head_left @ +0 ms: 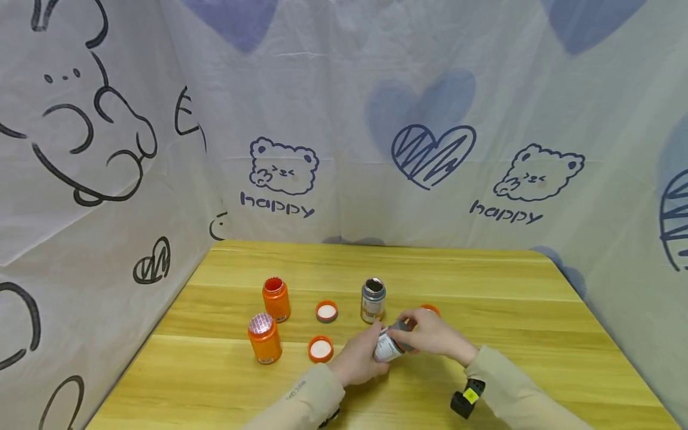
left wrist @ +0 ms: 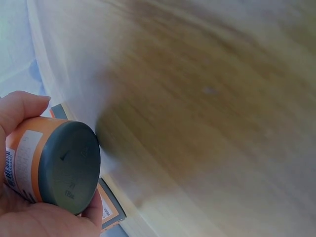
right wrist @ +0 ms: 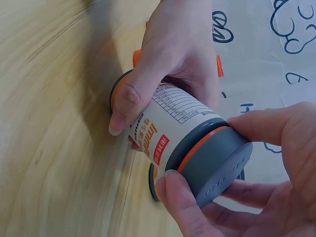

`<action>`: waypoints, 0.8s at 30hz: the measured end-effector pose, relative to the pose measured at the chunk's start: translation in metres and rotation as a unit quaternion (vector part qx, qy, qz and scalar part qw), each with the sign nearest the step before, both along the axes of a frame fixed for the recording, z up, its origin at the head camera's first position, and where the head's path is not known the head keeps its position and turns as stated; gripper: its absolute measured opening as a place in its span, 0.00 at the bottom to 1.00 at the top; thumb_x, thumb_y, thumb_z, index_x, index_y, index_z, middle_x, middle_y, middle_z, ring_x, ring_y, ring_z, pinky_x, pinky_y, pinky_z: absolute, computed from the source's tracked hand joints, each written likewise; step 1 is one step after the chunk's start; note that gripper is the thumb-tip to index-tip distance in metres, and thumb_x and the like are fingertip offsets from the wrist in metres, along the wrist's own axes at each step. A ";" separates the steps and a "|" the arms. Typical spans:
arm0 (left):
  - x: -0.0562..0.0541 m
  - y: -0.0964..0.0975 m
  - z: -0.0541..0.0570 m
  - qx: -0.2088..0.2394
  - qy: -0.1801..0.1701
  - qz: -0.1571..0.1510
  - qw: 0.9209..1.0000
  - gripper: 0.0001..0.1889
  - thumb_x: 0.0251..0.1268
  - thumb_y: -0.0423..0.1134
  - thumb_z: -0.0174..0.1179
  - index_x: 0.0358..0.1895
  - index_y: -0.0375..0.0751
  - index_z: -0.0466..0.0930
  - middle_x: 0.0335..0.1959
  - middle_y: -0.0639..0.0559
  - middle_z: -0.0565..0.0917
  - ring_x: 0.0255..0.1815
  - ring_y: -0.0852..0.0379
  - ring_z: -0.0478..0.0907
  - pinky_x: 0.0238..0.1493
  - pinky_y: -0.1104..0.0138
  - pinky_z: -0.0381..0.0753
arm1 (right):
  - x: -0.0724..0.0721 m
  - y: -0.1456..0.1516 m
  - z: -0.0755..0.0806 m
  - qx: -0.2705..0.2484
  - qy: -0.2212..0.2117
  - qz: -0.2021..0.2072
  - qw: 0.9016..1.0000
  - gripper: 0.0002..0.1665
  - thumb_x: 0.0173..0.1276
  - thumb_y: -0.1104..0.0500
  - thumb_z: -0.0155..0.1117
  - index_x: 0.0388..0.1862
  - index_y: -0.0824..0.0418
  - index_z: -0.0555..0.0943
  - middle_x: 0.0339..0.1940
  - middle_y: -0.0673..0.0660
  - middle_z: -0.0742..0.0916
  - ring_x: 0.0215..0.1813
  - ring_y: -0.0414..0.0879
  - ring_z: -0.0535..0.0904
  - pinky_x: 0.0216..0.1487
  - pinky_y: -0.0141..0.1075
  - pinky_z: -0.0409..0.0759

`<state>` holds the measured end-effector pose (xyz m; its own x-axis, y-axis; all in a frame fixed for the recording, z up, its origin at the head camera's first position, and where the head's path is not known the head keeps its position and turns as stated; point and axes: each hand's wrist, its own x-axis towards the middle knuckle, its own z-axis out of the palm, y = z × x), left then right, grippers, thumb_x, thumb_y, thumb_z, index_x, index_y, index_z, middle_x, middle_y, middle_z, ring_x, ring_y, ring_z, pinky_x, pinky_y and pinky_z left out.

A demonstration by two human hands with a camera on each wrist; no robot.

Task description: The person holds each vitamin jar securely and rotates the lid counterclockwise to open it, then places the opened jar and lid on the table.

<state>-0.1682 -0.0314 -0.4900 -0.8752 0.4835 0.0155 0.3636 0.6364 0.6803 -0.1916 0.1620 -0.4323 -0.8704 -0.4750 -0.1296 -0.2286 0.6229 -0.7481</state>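
Low over the front middle of the table, my left hand grips the body of a tilted supplement bottle with a white printed label. Its dark grey base faces the left wrist camera. At the other end, the fingers and thumb of my right hand pinch the grey cap, where a thin orange ring shows. Just behind the hands a grey bottle stands upright with its mouth uncovered. An orange-rimmed cap peeks out behind the right hand, mostly hidden.
Left of the hands stand two orange bottles: the nearer one has a shiny patterned seal over its mouth, the farther one is uncapped. Two caps lie between them and the hands, white insides up. A printed cloth hangs behind the table.
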 end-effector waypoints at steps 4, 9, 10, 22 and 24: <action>-0.002 0.000 -0.002 0.004 -0.006 0.002 1.000 0.30 0.52 0.32 0.73 0.56 0.44 0.68 0.49 0.50 0.83 0.48 0.59 0.81 0.50 0.65 0.80 | -0.003 0.003 -0.001 0.007 0.036 0.038 0.999 0.20 0.67 0.49 0.68 0.49 0.62 0.82 0.39 0.58 0.86 0.34 0.45 0.81 0.31 0.35 0.82; -0.002 -0.001 0.001 0.016 -0.022 0.006 1.000 0.31 0.52 0.32 0.73 0.59 0.44 0.67 0.50 0.50 0.83 0.49 0.58 0.81 0.51 0.64 0.80 | -0.005 0.008 -0.004 -0.004 0.074 0.090 0.993 0.19 0.67 0.52 0.70 0.52 0.60 0.81 0.44 0.56 0.86 0.39 0.46 0.82 0.35 0.30 0.81; -0.001 -0.001 0.001 0.017 -0.022 0.006 1.000 0.31 0.52 0.32 0.73 0.59 0.44 0.67 0.50 0.50 0.83 0.49 0.58 0.80 0.51 0.64 0.80 | -0.005 0.009 -0.005 -0.010 0.083 0.101 0.991 0.19 0.67 0.54 0.70 0.53 0.60 0.81 0.45 0.56 0.86 0.41 0.46 0.83 0.37 0.30 0.82; -0.002 -0.001 0.002 0.016 -0.011 0.002 1.000 0.30 0.51 0.32 0.73 0.57 0.42 0.67 0.47 0.48 0.83 0.44 0.60 0.80 0.49 0.66 0.80 | -0.012 0.021 -0.022 -0.082 0.162 0.181 0.966 0.27 0.56 0.71 0.75 0.53 0.53 0.80 0.57 0.54 0.85 0.60 0.47 0.81 0.57 0.46 0.84; -0.002 -0.001 0.002 0.014 -0.009 0.003 1.000 0.30 0.51 0.32 0.73 0.57 0.42 0.67 0.47 0.48 0.83 0.45 0.60 0.80 0.49 0.66 0.80 | -0.012 0.021 -0.022 -0.082 0.163 0.182 0.966 0.28 0.56 0.72 0.75 0.53 0.52 0.80 0.57 0.54 0.85 0.60 0.47 0.81 0.58 0.47 0.84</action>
<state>-0.1703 -0.0327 -0.4880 -0.8783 0.4780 0.0133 0.3474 0.6187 0.7047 -0.2037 0.1832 -0.4547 -0.6238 -0.7484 0.2253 -0.6500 0.3367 -0.6813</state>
